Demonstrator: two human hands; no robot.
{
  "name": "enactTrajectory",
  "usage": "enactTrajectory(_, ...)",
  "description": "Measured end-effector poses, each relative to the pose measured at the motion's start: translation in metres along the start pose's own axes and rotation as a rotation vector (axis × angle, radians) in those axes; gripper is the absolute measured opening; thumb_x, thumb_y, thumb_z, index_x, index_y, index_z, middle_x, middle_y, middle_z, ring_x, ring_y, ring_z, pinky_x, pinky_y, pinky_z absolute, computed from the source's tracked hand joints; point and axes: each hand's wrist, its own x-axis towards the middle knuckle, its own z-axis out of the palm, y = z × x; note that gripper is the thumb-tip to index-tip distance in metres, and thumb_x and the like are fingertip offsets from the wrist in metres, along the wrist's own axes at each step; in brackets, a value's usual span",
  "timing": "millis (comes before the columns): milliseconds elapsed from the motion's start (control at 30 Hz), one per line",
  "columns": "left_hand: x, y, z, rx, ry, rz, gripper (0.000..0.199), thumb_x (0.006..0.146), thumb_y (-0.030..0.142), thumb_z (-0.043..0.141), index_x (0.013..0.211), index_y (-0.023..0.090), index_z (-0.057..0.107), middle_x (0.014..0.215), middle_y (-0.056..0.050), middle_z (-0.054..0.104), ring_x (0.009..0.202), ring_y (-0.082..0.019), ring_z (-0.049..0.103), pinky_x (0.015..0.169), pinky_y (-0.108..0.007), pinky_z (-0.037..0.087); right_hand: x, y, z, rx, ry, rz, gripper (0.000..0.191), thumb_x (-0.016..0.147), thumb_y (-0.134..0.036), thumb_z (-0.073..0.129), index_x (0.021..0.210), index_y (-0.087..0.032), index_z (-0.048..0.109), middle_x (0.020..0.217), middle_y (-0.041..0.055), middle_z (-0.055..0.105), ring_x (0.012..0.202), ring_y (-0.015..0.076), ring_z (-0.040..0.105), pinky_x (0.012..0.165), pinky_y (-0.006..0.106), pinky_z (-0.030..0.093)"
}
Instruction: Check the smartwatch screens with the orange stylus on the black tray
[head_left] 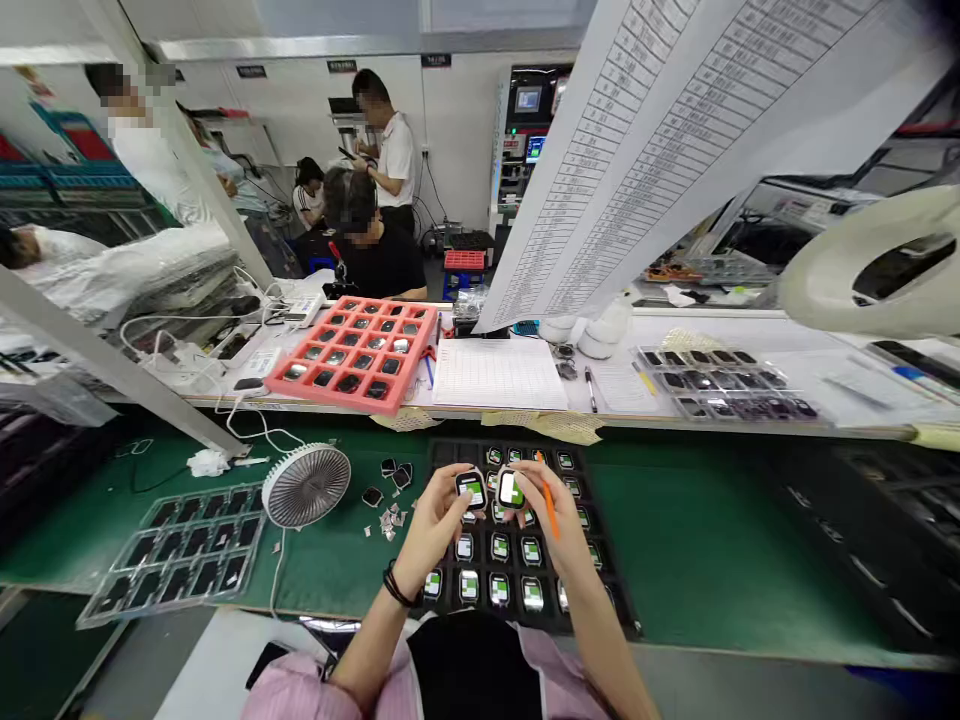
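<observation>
My left hand (437,515) holds a watch with a lit green and white screen (470,488) between thumb and fingers. Close to its right, my right hand (551,515) grips a second lit watch (511,489). An orange pen-like tool (548,497) also sits among the fingers of my right hand. Both watches are held side by side, faces up, above a black tray (611,560). Rows of watches with lit screens, such as one near the front (532,592), lie in its compartments, partly hidden by my hands.
A white fan (306,485), loose watch parts (391,520) and a clear tray (255,540) are left on the green bench (705,540). A pink tray (390,398) stands on the shelf behind. Printed sheets (600,170) hang overhead. Several people are beyond.
</observation>
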Motion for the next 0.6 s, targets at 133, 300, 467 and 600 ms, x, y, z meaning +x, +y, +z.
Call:
enactTrajectory(133,0.0001,0.0005,-0.0008,0.001,0.01,-0.002,0.042,0.088,0.048,0.049,0.12,0.021,0.049,0.096,-0.004,0.056,0.044,-0.002,0.039,0.044,-0.021,0.04,-0.0011,-0.0034,-0.0022,-0.032,-0.072,0.022,0.032,0.08,-0.046,0.066,0.103,-0.025,0.059,0.101,0.0059,0.063,0.052,0.0112,0.056,0.05,0.028,0.047)
enactTrajectory(300,-0.0011,-0.0003,-0.0006,-0.019,0.034,0.0,0.039,0.089,0.048,0.048,0.118,0.021,0.051,0.099,-0.005,0.058,0.043,-0.002,0.043,0.044,-0.021,0.041,-0.0014,-0.0005,-0.0053,-0.056,-0.091,0.032,0.036,0.081,-0.046,0.064,0.109,-0.025,0.057,0.121,0.0095,0.059,0.054,0.0105,0.057,0.055,0.03,0.05)
enactTrajectory(467,-0.0007,-0.0007,0.0004,-0.057,0.046,0.007,0.038,0.088,0.048,0.051,0.113,0.02,0.052,0.095,-0.005,0.06,0.045,-0.003,0.041,0.042,-0.019,0.038,-0.001,0.0025,-0.0052,-0.046,-0.082,0.003,0.033,0.082,-0.045,0.063,0.108,-0.024,0.058,0.118,0.0096,0.06,0.054,0.0103,0.057,0.051,0.028,0.048)
enactTrajectory(600,-0.0003,-0.0015,0.0005,-0.073,0.015,0.027,0.043,0.084,0.046,0.058,0.117,0.021,0.049,0.094,-0.004,0.06,0.047,-0.004,0.041,0.043,-0.019,0.039,-0.0017,0.0011,-0.0047,-0.048,-0.078,-0.003,0.033,0.083,-0.045,0.063,0.108,-0.024,0.059,0.115,0.0093,0.061,0.053,0.0099,0.056,0.051,0.028,0.049)
